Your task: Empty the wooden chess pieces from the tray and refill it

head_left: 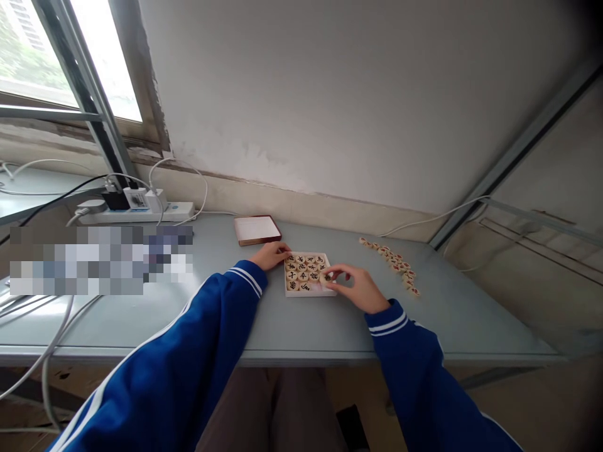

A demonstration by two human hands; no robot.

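Observation:
A shallow white box (309, 293) lies on the desk before me, filled with rows of round Chinese chess pieces (302, 276) with dark characters. Its front right corner shows bare bottom. My left hand (272, 255) grips the box at its back left corner, fingers bent against the side. Over the right part of the box, my right hand (354, 284) pinches one Chinese chess piece (327, 277) between thumb and fingers. Whether that piece touches the box floor, I cannot tell. More Chinese chess pieces (394, 260), with reddish characters, lie in a loose slanting band to the right.
Behind my left hand lies an open box lid (257, 230), white inside with a dark red rim. A white power strip (141, 212) with chargers and cables stands at the back left. Blurred-out items (101, 260) cover the left side. A wall (301, 107) borders the grey desk (452, 320).

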